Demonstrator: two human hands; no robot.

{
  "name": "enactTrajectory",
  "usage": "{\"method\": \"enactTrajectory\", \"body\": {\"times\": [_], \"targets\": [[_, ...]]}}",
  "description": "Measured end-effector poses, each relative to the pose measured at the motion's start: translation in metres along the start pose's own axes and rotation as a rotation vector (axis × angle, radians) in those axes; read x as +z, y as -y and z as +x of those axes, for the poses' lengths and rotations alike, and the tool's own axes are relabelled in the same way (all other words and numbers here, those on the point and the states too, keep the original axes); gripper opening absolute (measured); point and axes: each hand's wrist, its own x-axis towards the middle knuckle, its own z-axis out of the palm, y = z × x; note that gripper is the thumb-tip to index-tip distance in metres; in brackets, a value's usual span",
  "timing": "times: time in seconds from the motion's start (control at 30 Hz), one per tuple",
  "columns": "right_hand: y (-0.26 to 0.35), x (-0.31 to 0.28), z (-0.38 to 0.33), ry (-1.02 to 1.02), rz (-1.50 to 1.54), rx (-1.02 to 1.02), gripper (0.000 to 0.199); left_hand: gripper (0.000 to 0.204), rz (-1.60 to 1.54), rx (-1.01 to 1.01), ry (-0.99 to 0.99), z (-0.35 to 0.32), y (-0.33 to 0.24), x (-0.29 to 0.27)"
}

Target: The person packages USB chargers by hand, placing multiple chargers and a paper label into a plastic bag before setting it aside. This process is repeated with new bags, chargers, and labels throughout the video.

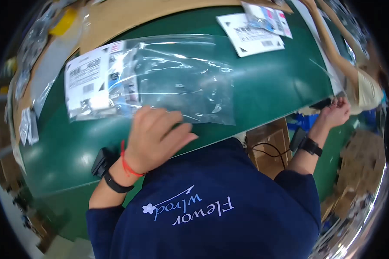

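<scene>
- Clear bag is lying on shiny green tbl, L of ctr.
- L hand is hanging by its near edge, fingers apart.
- R hand is reaching near tbl's R corner (grip: can't tell).
- Cardboard is standing far R.

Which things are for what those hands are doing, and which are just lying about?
Probably part of the job:
clear bag by the left hand
white card and packet inside it
similar card with another packet, farther right on the green table

Probably just lying about:
crumpled plastic, far left
yellow thing, upper left
open cardboard box below the table
</scene>
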Motion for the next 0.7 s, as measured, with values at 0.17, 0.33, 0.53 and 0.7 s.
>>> {"method": "enactTrajectory", "body": {"times": [0.17, 0.33, 0.53, 0.7], "targets": [[-0.068, -0.133, -0.064, 0.004, -1.159, -0.513, 0.017, 0.033, 0.091, -0.057, -0.037, -0.006, 0.006, -0.012], [-0.098, -0.188, -0.199, 1.005, -1.844, 0.401, 0.030, 0.036, 0.174, -0.093, -0.008, -0.010, 0.012, -0.028], [-0.125, -0.214, -0.153, 1.015, -1.760, 0.809, 0.028, 0.039, 0.267, -0.096, -0.040, -0.013, 0.017, -0.026], [-0.073, -0.177, -0.059, 0.058, -1.057, -0.168, 0.023, 0.034, 0.356, -0.176, -0.051, -0.025, 0.025, -0.029]]}}
